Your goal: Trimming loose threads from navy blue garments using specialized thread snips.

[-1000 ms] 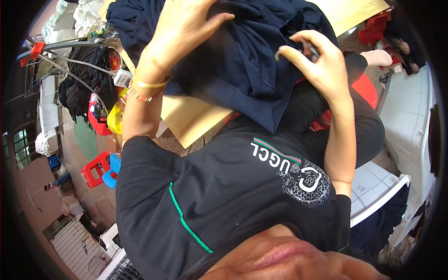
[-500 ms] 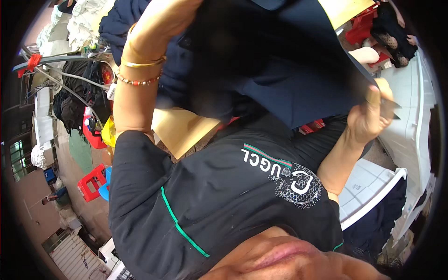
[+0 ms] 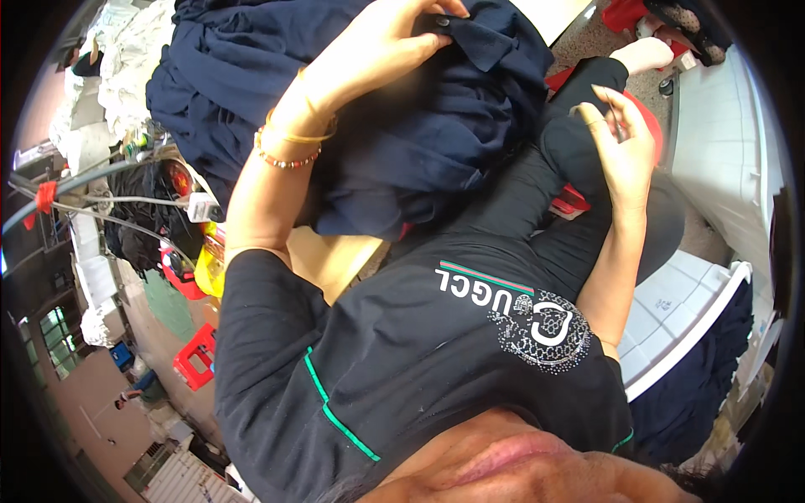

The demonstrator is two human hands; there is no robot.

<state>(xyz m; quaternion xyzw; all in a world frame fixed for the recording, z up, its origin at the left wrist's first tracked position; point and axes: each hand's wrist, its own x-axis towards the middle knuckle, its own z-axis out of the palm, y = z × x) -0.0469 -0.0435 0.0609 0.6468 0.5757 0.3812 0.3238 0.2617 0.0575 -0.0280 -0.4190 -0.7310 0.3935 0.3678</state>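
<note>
A large heap of navy garments (image 3: 402,159) lies in front of me, spread across the upper middle. My left hand (image 3: 390,42) is over its far part, with thumb and fingers closed on the edge of a navy garment (image 3: 490,38) beside a small round button (image 3: 442,21). To the right of the heap, my right hand (image 3: 625,142) is raised above my bent leg, clear of the cloth. Its fingers curl around a small metal tool that looks like thread snips (image 3: 619,127). Most of that tool is hidden by the fingers.
White plastic bins (image 3: 662,327) stand at my right, with dark cloth (image 3: 696,377) beside them. A tan board (image 3: 335,260) shows under the heap. Cables and a white plug (image 3: 203,207) hang at left, above a red stool (image 3: 197,356). Pale cloth (image 3: 134,67) is piled at far left.
The navy garment held up between both hands has come down onto the heap. My right hand has let go of it and moved up and left; my left hand has shifted right.
</note>
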